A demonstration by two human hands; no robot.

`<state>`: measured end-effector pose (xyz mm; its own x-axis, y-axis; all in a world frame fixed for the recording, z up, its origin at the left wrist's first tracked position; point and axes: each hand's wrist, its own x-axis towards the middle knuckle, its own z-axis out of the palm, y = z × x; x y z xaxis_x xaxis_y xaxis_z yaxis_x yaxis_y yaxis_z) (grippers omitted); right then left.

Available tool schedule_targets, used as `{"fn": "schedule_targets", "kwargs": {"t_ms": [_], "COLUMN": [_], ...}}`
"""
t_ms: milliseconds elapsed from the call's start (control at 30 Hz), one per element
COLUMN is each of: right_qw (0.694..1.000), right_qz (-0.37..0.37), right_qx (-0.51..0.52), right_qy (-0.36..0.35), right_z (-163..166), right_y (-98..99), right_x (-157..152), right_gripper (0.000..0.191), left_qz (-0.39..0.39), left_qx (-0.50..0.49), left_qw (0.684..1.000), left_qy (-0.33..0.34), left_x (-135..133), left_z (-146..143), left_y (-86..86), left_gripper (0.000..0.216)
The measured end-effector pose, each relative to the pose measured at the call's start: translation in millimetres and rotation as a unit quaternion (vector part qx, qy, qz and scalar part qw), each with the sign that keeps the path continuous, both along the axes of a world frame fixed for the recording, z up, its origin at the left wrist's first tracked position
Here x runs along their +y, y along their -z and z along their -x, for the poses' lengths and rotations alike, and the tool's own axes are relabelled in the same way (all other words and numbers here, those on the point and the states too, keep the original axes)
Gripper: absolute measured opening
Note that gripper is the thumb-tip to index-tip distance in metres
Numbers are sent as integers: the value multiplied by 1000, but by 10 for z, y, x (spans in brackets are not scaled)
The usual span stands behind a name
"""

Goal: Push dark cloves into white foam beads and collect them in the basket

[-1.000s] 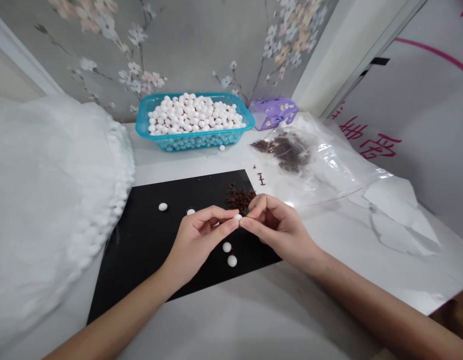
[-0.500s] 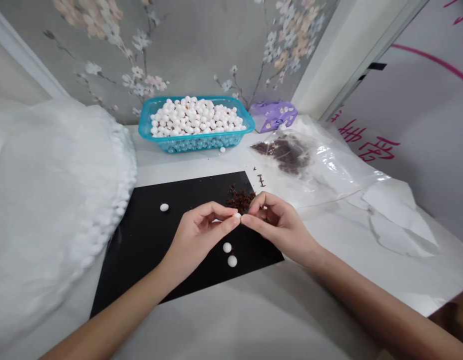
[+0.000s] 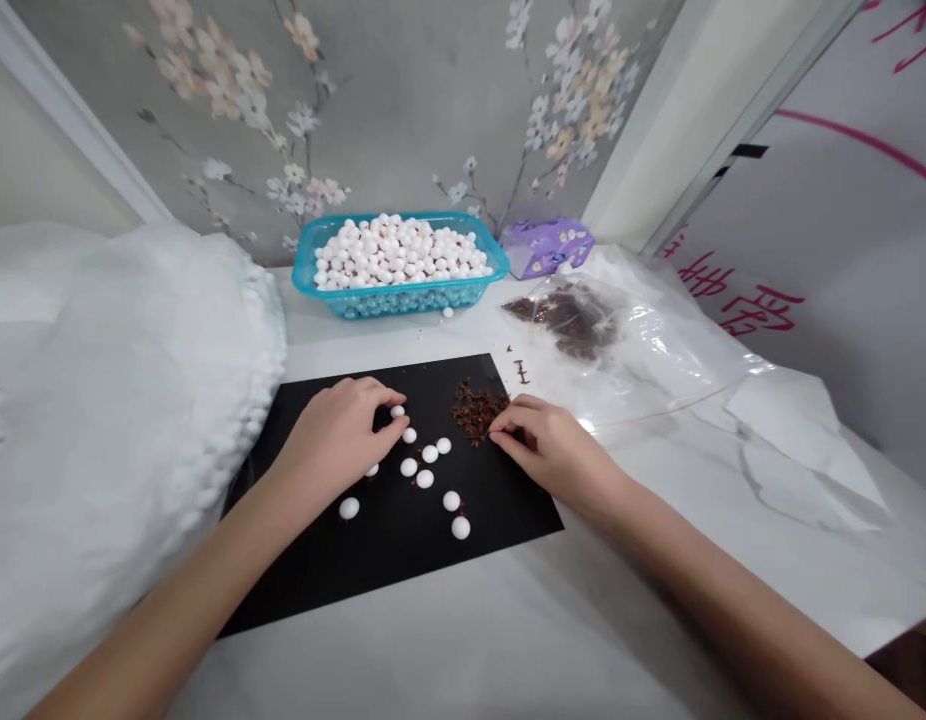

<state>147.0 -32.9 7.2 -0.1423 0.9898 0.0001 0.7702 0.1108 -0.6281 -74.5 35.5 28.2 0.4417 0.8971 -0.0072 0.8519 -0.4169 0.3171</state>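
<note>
A black mat (image 3: 343,560) lies in front of me with several small white balls (image 3: 425,478) scattered on it. My left hand (image 3: 335,440) rests on the mat, fingers curled over a ball near its fingertips; whether it grips one is hidden. My right hand (image 3: 553,450) pinches at the edge of a small pile of dark brown bits (image 3: 476,408) on the mat's right side.
A teal basket (image 3: 335,296) full of white balls stands at the back. A clear plastic bag (image 3: 658,340) with more brown bits lies to the right, beside a purple pack (image 3: 545,245). White fabric (image 3: 110,420) fills the left. White paper (image 3: 800,440) lies at far right.
My hands have parted and dropped to the mat: the left moved left among the balls, the right to the brown pile. More balls now show on the mat. The view tilted up.
</note>
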Motion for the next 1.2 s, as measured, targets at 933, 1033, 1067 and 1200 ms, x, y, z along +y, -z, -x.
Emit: {"fn": "schedule_targets", "kwargs": {"t_ms": [933, 1033, 1067, 1200], "right_qw": [990, 987, 985, 964], "right_qz": [-55, -16, -10, 14], "right_qx": [130, 160, 174, 261], "right_qy": [5, 9, 13, 40], "right_z": [-62, -23, -7, 44], "right_y": [-63, -61, -58, -67], "right_x": [14, -18, -31, -77], "right_gripper": [16, 11, 10, 15], "left_qz": [-55, -54, -51, 0], "left_qx": [-26, -97, -125, -267], "left_qw": [994, 991, 989, 963], "left_qy": [-92, -77, -68, -20], "left_x": [1038, 953, 897, 510], "left_z": [-1102, -1036, -1010, -882], "left_y": [143, 102, 79, 11], "left_gripper": [17, 18, 20, 25]}}
